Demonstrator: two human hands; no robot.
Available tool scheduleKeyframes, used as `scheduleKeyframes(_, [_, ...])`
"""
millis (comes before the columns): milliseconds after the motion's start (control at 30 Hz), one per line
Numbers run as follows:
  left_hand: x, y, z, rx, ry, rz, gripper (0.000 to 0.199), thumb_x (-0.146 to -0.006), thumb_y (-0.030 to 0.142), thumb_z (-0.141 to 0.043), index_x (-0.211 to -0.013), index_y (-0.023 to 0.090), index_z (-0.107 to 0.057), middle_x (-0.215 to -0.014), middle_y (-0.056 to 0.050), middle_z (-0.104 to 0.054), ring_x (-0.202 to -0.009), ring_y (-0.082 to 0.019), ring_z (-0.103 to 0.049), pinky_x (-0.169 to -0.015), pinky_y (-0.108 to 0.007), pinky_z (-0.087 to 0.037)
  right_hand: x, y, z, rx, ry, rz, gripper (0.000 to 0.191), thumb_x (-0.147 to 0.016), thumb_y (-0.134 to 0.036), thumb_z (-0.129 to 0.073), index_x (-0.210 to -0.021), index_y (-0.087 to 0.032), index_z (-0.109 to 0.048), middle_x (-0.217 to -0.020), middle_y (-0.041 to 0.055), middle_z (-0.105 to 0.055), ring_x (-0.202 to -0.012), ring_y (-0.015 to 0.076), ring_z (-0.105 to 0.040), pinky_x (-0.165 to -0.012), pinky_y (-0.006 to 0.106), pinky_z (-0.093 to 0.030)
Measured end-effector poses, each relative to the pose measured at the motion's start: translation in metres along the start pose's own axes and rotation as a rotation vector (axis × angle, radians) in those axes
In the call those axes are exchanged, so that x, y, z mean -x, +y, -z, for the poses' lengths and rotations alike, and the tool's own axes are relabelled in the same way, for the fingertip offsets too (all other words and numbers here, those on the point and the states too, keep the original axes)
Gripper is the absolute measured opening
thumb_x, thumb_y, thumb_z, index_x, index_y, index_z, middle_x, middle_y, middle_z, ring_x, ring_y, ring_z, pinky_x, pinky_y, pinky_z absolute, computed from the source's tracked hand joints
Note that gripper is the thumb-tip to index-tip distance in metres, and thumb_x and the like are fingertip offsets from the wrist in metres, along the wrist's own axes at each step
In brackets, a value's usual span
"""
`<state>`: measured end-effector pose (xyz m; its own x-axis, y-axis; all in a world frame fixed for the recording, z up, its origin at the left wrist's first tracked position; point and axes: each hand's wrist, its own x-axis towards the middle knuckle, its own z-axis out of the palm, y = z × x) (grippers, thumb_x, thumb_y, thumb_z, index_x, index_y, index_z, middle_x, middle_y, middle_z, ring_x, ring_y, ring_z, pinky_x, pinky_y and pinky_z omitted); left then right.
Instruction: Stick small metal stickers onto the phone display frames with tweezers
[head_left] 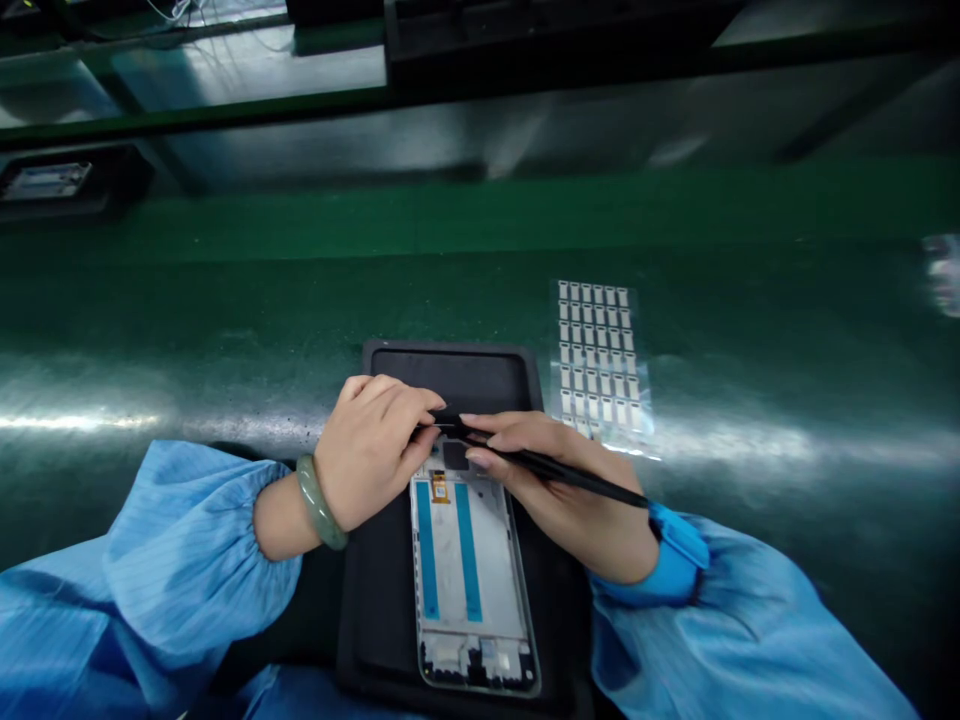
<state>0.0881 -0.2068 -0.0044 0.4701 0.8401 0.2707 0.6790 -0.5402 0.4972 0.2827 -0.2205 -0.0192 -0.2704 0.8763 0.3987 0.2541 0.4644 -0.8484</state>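
A phone frame (491, 560) with two blue adhesive strips lies lengthwise in a black tray (465, 365). My right hand (559, 470) grips black tweezers (585, 477), their tips reaching left over the frame's far end. Close to those tips, my left hand (379, 435) has its thumb and forefinger pinched together at the frame's upper left corner. What sits between these fingers is dark and too small to name. Below them an orange flex cable (440, 489) shows on the frame. The frame's top edge is mostly hidden by both hands.
A clear sheet of small pale stickers (598, 350) lies right of the tray on the green work surface (262, 310). At the far left stands another black tray (112, 180) holding a phone part. A shelf edge (262, 110) runs across the back.
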Motion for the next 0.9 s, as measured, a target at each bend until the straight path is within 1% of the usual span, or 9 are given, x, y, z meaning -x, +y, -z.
scheduleKeyframes(100, [-0.0008, 0.0007, -0.0009, -0.017, 0.008, 0.000, 0.011, -0.086, 0.013, -0.051, -0.096, 0.018, -0.053, -0.084, -0.001, -0.065, -0.085, -0.019, -0.058, -0.077, -0.036, -0.037, -0.0005, 0.0006, -0.0006, -0.030, 0.032, -0.027, 0.019, -0.081, -0.012, -0.067, -0.092, -0.025, -0.058, -0.095, 0.0025, -0.069, -0.089, 0.0199, -0.067, -0.079, 0.033, -0.057])
scheduleKeyframes(267, [-0.0012, -0.0007, -0.0020, -0.004, 0.035, -0.002, 0.012, -0.085, 0.013, -0.051, -0.096, 0.017, -0.054, -0.083, -0.001, -0.066, -0.084, -0.020, -0.059, -0.075, -0.036, -0.038, -0.0018, 0.0033, -0.0014, -0.032, -0.021, -0.027, 0.018, -0.082, -0.014, -0.067, -0.092, -0.024, -0.058, -0.096, 0.0030, -0.068, -0.091, 0.0201, -0.066, -0.080, 0.033, -0.056])
scheduleKeyframes(367, [-0.0003, -0.0025, -0.0011, 0.042, 0.044, 0.004, 0.014, -0.086, 0.013, -0.053, -0.099, 0.017, -0.054, -0.082, -0.001, -0.066, -0.084, -0.019, -0.059, -0.077, -0.036, -0.040, -0.0027, 0.0041, -0.0018, -0.012, -0.039, -0.008, 0.018, -0.082, -0.013, -0.067, -0.092, -0.025, -0.058, -0.097, 0.0029, -0.068, -0.092, 0.0193, -0.066, -0.081, 0.032, -0.056])
scheduleKeyframes(533, [0.0034, -0.0056, 0.0013, 0.119, 0.030, 0.011, 0.022, -0.086, 0.012, -0.052, -0.107, 0.018, -0.052, -0.090, -0.001, -0.068, -0.090, -0.018, -0.060, -0.084, -0.036, -0.042, -0.0020, 0.0052, -0.0022, -0.006, -0.024, -0.003, 0.017, -0.082, -0.014, -0.067, -0.093, -0.024, -0.058, -0.096, 0.0036, -0.068, -0.091, 0.0201, -0.067, -0.080, 0.034, -0.057])
scheduleKeyframes(700, [0.0047, -0.0058, 0.0009, 0.127, 0.039, 0.014, 0.021, -0.086, 0.013, -0.050, -0.106, 0.020, -0.052, -0.090, -0.002, -0.069, -0.090, -0.019, -0.060, -0.084, -0.038, -0.043, -0.0006, 0.0057, -0.0026, -0.010, 0.003, 0.004, 0.018, -0.082, -0.014, -0.068, -0.093, -0.025, -0.059, -0.098, 0.0035, -0.069, -0.090, 0.0202, -0.067, -0.080, 0.034, -0.057])
scheduleKeyframes(900, [0.0044, -0.0053, 0.0006, 0.127, 0.043, 0.011, 0.020, -0.086, 0.013, -0.053, -0.105, 0.019, -0.052, -0.090, -0.001, -0.069, -0.089, -0.019, -0.060, -0.084, -0.037, -0.042, -0.0009, 0.0047, -0.0024, -0.027, 0.003, 0.002, 0.020, -0.081, -0.012, -0.068, -0.093, -0.025, -0.059, -0.098, 0.0035, -0.068, -0.091, 0.0203, -0.067, -0.080, 0.034, -0.057])
